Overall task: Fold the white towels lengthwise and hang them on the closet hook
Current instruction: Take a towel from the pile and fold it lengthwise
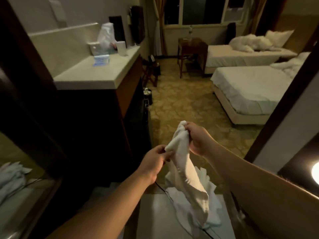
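Here the white towel (183, 163) hangs before the person, its long axis running from one o'clock down to five, the right hand (198, 137) gripping the top end, the left hand (153, 163) pinching an edge at nine o'clock.

Open floor (181, 107) ahead; counter (96, 75) blocks left, dark door frame (279, 107) right, beds (246, 87) beyond.

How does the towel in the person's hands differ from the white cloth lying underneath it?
The held towel hangs stretched between left hand and right hand; the cloth pile lies crumpled on a surface. The held towel looks cream, the pile bluish-white. Both are unfolded.
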Motion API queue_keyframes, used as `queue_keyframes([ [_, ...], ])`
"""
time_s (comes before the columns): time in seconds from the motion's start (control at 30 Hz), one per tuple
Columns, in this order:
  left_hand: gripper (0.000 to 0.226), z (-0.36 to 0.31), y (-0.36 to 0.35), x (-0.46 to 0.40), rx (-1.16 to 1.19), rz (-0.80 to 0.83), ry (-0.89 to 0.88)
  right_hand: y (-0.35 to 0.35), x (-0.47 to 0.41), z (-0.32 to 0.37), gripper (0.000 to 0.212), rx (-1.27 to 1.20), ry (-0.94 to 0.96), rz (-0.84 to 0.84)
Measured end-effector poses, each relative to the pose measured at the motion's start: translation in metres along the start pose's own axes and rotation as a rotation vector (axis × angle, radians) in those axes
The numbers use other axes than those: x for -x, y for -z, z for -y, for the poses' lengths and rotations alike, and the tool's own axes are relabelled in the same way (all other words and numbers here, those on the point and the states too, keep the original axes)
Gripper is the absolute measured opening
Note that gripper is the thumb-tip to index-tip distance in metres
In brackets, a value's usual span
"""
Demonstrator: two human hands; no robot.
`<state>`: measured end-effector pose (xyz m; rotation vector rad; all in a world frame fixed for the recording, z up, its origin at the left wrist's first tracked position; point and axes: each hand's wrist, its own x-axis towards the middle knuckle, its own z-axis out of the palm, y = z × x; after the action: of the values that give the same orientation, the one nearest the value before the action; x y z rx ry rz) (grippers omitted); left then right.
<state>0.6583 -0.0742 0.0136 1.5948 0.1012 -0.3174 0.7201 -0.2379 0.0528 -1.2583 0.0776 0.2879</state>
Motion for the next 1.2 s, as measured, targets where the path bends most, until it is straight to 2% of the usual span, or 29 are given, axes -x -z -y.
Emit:
queue_keyframes([
  [0.1, 0.018, -0.031, 0.009, 0.039, 0.118, -0.055, -0.089, -0.020, 0.032, 0.024, 0.028, 0.025, 0.030, 0.010],
  [0.2, 0.016, -0.060, 0.009, 0.079, 0.155, -0.138, -0.183, -0.033, 0.066, 0.039, 0.028, 0.062, 0.034, -0.054],
  [0.3, 0.013, -0.081, 0.001, 0.125, 0.154, -0.120, -0.292, -0.042, 0.104, 0.047, 0.025, 0.060, 0.013, -0.080],
  [0.43, 0.012, -0.099, -0.014, 0.190, 0.008, -0.184, -0.400, -0.041, 0.167, 0.049, 0.017, 0.135, 0.001, -0.033],
  [0.57, 0.010, -0.113, -0.025, 0.252, -0.247, -0.273, -0.488, -0.034, 0.230, 0.042, 0.017, 0.473, 0.030, 0.029],
  [0.67, 0.010, -0.118, -0.035, 0.299, -0.331, -0.301, -0.474, -0.038, 0.277, 0.046, 0.018, 0.721, 0.166, 0.118],
  [0.77, 0.010, -0.121, -0.046, 0.347, -0.375, -0.306, -0.431, -0.056, 0.329, 0.062, 0.029, 0.677, 0.249, 0.307],
  [0.87, 0.006, -0.125, -0.050, 0.390, -0.476, -0.318, -0.400, -0.075, 0.375, 0.070, 0.051, 0.768, 0.297, 0.424],
  [0.9, 0.005, -0.127, -0.051, 0.404, -0.503, -0.328, -0.384, -0.081, 0.387, 0.071, 0.051, 0.799, 0.309, 0.445],
  [1.0, 0.006, -0.126, -0.044, 0.443, -0.543, -0.347, -0.340, -0.097, 0.420, 0.071, 0.025, 0.900, 0.358, 0.461],
  [1.07, 0.005, -0.120, -0.038, 0.468, -0.525, -0.379, -0.328, -0.106, 0.440, 0.068, 0.015, 0.951, 0.417, 0.457],
  [1.2, 0.017, -0.091, -0.019, 0.524, -0.413, -0.393, -0.252, -0.120, 0.481, 0.050, 0.023, 0.994, 0.499, 0.456],
])
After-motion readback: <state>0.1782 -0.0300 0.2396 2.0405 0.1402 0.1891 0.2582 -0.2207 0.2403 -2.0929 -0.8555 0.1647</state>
